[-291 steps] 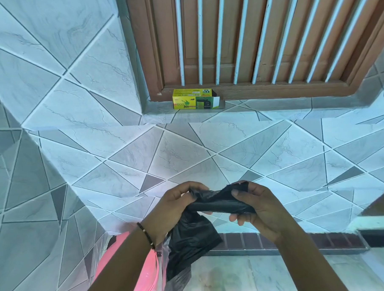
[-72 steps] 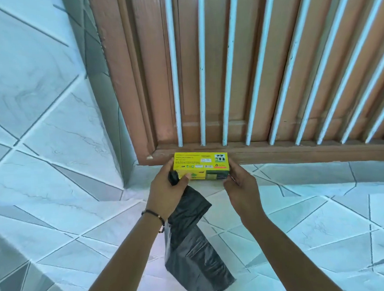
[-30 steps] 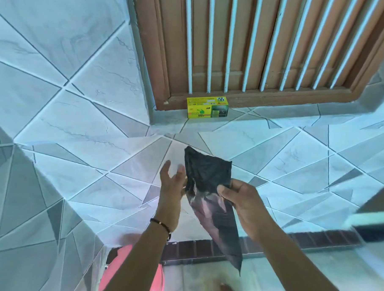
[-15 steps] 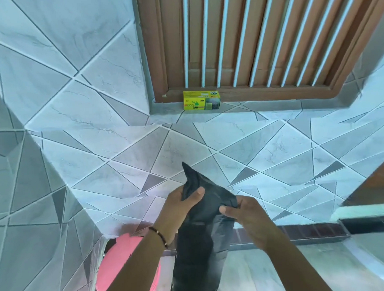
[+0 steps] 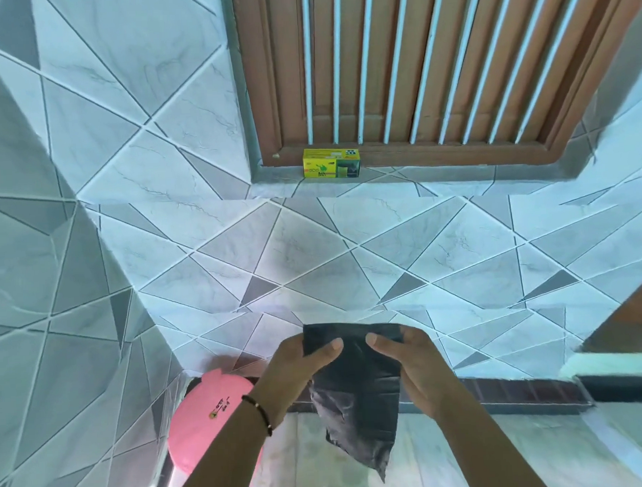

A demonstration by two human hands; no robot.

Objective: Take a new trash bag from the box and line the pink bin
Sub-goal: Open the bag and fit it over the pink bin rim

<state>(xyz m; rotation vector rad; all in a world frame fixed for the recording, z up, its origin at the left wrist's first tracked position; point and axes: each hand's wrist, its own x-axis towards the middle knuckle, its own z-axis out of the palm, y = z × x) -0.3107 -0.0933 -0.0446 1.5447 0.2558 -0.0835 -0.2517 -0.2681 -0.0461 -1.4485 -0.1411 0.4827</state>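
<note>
Half a second ago the bag (image 5: 355, 392) stood with one corner poking up between the hands; now its top edge is pulled out flat and level, and the hands sit lower and a little wider apart. The left hand (image 5: 299, 369) pinches the top left corner, thumb across the front, grip narrow and closed on the plastic. The right hand (image 5: 409, 361) pinches the top right corner the same way. The rest of the bag hangs folded below them. The bin (image 5: 205, 414) sits on the floor under the left forearm, beside the tiled wall. The box (image 5: 331, 163) rests on the window ledge, well apart from the hands.
</note>
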